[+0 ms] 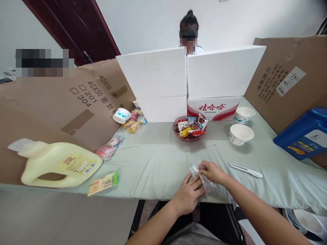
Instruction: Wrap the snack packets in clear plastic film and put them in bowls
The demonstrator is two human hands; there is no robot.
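Observation:
A crumpled clear plastic bag [209,187] lies near the table's front edge, under and between both hands. My left hand [188,195] rests on it with the fingers stretched out and apart. My right hand [212,173] pinches the bag's upper part between thumb and fingers. What the bag contains, if anything, cannot be made out. To the right of my right hand lies a white utility knife [244,169]. Beyond the hands stands a pink glass bowl [189,139] heaped with wrapped snacks [190,126].
White boxes [160,81] form a wall at the back, a person [189,32] behind them. Cardboard panels [51,102] flank the table. Paper bowls [241,134], a blue jug [304,134], a yellow detergent bottle [62,163], a green-capped packet [103,183] and snack packets [109,148] stand or lie around.

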